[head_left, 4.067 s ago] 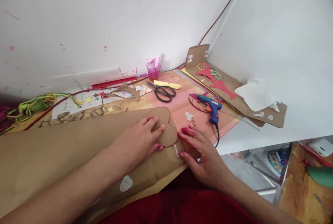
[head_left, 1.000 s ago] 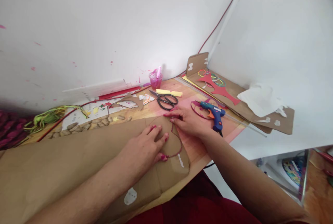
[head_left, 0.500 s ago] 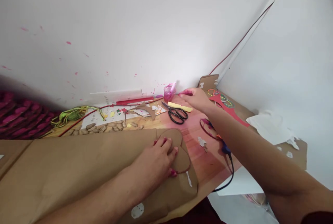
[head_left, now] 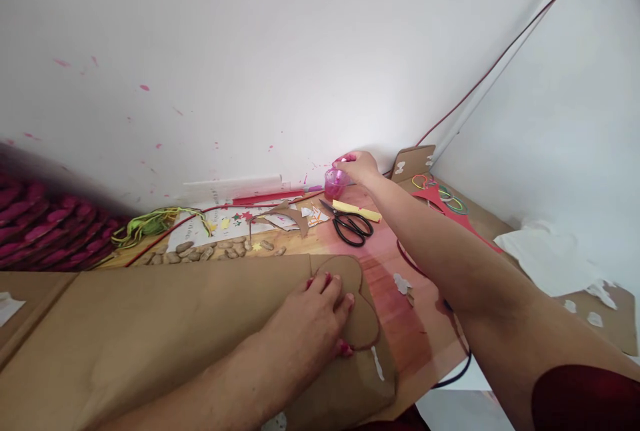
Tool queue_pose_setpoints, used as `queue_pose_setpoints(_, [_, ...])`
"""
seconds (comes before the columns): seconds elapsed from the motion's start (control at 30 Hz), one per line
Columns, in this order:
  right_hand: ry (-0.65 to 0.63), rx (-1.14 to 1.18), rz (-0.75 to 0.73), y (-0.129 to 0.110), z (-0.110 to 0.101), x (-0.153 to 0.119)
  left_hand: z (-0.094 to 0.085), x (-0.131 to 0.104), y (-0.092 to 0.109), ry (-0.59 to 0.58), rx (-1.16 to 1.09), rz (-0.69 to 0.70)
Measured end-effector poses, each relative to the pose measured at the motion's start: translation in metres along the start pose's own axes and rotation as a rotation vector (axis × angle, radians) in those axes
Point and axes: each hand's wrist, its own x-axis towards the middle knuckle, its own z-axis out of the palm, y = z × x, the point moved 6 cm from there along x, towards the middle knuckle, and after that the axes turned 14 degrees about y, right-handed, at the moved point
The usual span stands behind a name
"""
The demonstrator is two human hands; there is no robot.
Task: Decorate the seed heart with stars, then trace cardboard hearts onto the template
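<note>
My left hand (head_left: 320, 311) lies on a heart-shaped cardboard piece (head_left: 361, 323), fingers bent and resting on it, over a large brown cardboard sheet (head_left: 165, 324). At the wall, my right hand (head_left: 359, 165) pinches the top of a pale stick, mostly hidden by the fingers, in a clear cup (head_left: 336, 184) stained pink. Black-handled scissors (head_left: 353, 227) and a yellow strip (head_left: 357, 210) lie just in front of the cup.
Peanuts (head_left: 200, 252), green-yellow yarn (head_left: 153, 225) and paper scraps (head_left: 317, 215) line the back. Dark pink stacked pieces (head_left: 50, 231) stand at left. To the right are red paper (head_left: 447, 212), rubber bands (head_left: 454, 203), white cloth (head_left: 545, 254) and a black cable (head_left: 457, 377).
My right hand has moved left to the cup and closed on the stick in it. The left hand stays on the heart. The view has shifted slightly.
</note>
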Motion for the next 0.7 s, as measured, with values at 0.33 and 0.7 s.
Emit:
queue_pose_setpoints(0.33, [-0.042, -0.087, -0.186, -0.028, -0.015, -0.012, 0.003, -0.002, 0.001, 0.069, 0.01, 0.012])
queue_pose_setpoints(0.7, [-0.021, -0.07, -0.28, -0.032, -0.037, -0.007, 0.001, -0.001, 0.0, 0.028, 0.011, 0.004])
